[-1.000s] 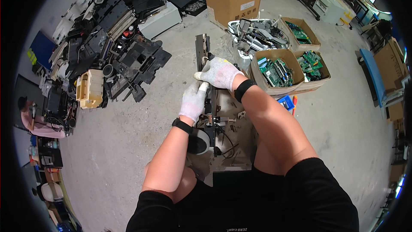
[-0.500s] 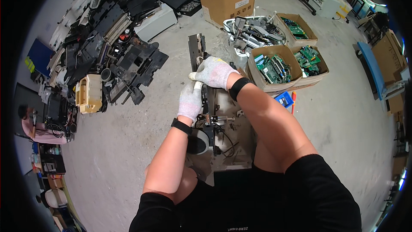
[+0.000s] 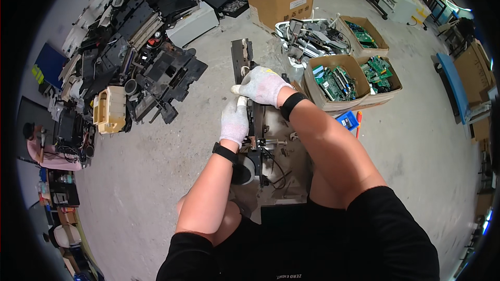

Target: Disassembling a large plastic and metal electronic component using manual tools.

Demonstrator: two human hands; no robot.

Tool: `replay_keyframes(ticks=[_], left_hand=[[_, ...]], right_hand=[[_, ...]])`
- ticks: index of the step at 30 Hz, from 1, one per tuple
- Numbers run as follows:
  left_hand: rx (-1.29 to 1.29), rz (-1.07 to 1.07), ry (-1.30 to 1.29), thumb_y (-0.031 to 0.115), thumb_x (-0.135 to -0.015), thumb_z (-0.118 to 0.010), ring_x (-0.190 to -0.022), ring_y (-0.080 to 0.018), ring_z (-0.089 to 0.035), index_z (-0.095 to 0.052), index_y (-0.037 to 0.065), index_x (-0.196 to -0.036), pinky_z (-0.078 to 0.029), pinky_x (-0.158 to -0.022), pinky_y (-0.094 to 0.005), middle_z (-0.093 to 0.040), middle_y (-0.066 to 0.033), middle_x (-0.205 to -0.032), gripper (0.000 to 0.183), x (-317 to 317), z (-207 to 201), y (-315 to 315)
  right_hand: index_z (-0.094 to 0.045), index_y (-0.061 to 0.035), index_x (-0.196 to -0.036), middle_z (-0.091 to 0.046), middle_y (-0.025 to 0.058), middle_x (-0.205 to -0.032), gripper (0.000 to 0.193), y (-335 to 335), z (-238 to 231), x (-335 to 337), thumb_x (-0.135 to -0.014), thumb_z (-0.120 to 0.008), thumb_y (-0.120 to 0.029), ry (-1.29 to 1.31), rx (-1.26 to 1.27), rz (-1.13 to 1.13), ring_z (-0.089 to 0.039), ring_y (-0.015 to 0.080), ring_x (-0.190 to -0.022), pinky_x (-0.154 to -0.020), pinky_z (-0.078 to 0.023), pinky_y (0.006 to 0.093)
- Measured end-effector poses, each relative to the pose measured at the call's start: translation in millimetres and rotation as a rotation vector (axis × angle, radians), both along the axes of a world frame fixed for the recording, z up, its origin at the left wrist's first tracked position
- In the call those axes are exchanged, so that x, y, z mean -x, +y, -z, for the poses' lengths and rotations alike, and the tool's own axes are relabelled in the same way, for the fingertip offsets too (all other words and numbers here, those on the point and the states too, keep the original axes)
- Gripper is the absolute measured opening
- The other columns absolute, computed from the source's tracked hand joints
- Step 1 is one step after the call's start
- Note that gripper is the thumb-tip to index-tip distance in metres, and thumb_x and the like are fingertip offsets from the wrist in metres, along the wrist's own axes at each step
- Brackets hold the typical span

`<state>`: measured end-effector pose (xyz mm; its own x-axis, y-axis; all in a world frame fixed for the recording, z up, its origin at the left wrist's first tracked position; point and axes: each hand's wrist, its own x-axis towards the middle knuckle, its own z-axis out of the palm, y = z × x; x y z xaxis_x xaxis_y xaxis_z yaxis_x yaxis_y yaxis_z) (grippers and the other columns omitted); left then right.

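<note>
A long, dark machine part (image 3: 241, 52) stretches away from me between my legs, with metal shafts, a loose black cable and a grey wheel (image 3: 243, 170) at its near end. My right hand (image 3: 264, 86), in a whitish knitted glove, is closed on the middle of the part from above, its thumb pointing left. Just nearer and to the left, my left hand (image 3: 235, 123), gloved the same way, grips the part's left side with a finger pointing forward, close to the right thumb. The gloves hide what lies under the fingers.
Scrapped black parts (image 3: 169, 75) are heaped at the left, beside a cream plastic housing (image 3: 109, 109). On the right stand cardboard boxes of green circuit boards (image 3: 336, 83), a tub of metal parts (image 3: 312, 39), a blue tray (image 3: 347, 120) and a red screwdriver (image 3: 359, 119). Someone (image 3: 44, 151) sits far left.
The view has shifted a little, so the surroundings sit slightly further right. Both hands keep nearly the same places on the machine part.
</note>
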<state>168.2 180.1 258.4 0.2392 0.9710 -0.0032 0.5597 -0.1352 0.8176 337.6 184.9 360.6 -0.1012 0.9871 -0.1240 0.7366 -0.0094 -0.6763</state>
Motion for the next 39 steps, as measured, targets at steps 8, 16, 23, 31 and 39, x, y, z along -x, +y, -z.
replay_keyframes(ticks=[8,16,23,31,39], left_hand=[[-0.007,0.02,-0.209,0.03,-0.105,-0.057,-0.067,-0.0131,-0.056,-0.067,-0.004,-0.119,-0.047,-0.063,-0.0327,-0.065,-0.0056,-0.078,0.038,-5.1,-11.8,-10.0],[0.05,0.033,-0.214,0.028,-0.105,-0.058,-0.056,-0.0086,-0.048,-0.067,-0.002,-0.117,-0.039,-0.051,-0.0296,-0.058,-0.0007,-0.069,0.034,-5.4,-9.3,-0.9],[0.071,0.082,-0.198,0.028,-0.105,-0.058,-0.056,-0.008,-0.05,-0.068,-0.002,-0.116,-0.039,-0.051,-0.0282,-0.057,0.0,-0.069,0.033,-2.4,-14.7,0.5],[0.059,0.107,-0.164,0.027,-0.104,-0.058,-0.057,-0.0099,-0.051,-0.068,-0.003,-0.112,-0.041,-0.052,-0.0303,-0.059,-0.0018,-0.071,0.033,-1.1,-20.0,4.6],[-0.029,0.118,-0.11,0.031,-0.105,-0.057,-0.058,-0.0122,-0.052,-0.068,-0.001,-0.103,-0.042,-0.053,-0.0329,-0.06,-0.0025,-0.071,0.034,3.2,-6.8,11.9]], right_hand=[[-0.073,0.0017,-0.111,-0.073,0.0245,-0.109,0.059,2.4,1.6,-4.3,-0.086,-0.071,-0.052,-0.006,0.026,0.019,-0.069,0.0398,-0.108,-0.097,-0.053,0.0445],[-0.08,-0.0034,-0.098,-0.075,0.0213,-0.094,0.05,1.3,4.3,-3.8,-0.089,-0.069,-0.051,-0.017,-0.048,0.034,-0.072,0.0364,-0.09,-0.086,-0.054,0.0424],[-0.075,0.002,-0.108,-0.073,0.0258,-0.105,0.058,0.9,-0.4,-7.7,-0.088,-0.069,-0.052,-0.007,0.004,0.012,-0.069,0.0398,-0.106,-0.095,-0.053,0.0445],[-0.076,0.0006,-0.105,-0.074,0.0239,-0.104,0.056,-3.1,-1.2,-7.1,-0.088,-0.068,-0.052,-0.021,-0.024,0.013,-0.069,0.04,-0.105,-0.094,-0.053,0.0448],[-0.08,-0.0049,-0.098,-0.075,0.0229,-0.101,0.05,-1.6,-0.3,-3.3,-0.089,-0.068,-0.053,-0.008,0.019,0.007,-0.07,0.0391,-0.102,-0.095,-0.053,0.044]])
